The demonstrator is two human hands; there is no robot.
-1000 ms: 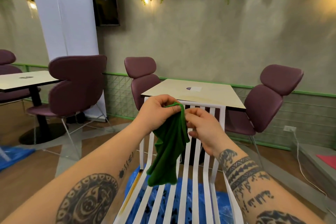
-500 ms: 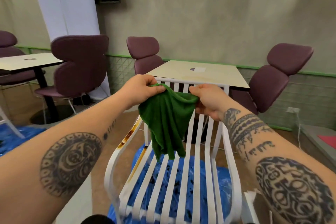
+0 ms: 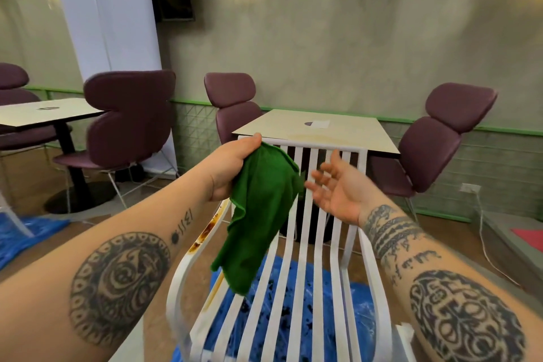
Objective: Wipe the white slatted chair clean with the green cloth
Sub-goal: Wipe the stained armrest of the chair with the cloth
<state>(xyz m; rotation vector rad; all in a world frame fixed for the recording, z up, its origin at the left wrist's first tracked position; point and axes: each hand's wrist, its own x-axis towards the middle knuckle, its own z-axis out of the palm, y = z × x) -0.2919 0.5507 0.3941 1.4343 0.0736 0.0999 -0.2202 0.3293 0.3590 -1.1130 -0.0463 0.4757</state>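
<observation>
- Your left hand (image 3: 232, 167), at centre frame, has its grip pinched on the top edge of the cloth (image 3: 258, 214), with the thumb on top and the fingers curled under.
- The cloth is deep green and soft, with a nappy texture. It hangs in loose folds from that grip, down in front of the chair's left slats, and its lower corner drops towards the seat.
- Your right hand (image 3: 338, 188), just right of the cloth, is palm up with its grip spread. The fingers are straight and hold nothing, and their tips are close to the cloth's edge.
- The chair (image 3: 317, 145) fills the lower centre. It is hard, glossy white, with narrow flat slats that run from a straight top rail and curve into the seat.
- Brown, rust-like stains (image 3: 205, 232) streak its rounded left arm.
- A crinkled blue plastic sheet (image 3: 361, 308) shows between the slats.
- A pale, smooth, square worktop (image 3: 323, 126) stands behind the top rail.
- A padded purple seat (image 3: 435, 150) stands at right.
</observation>
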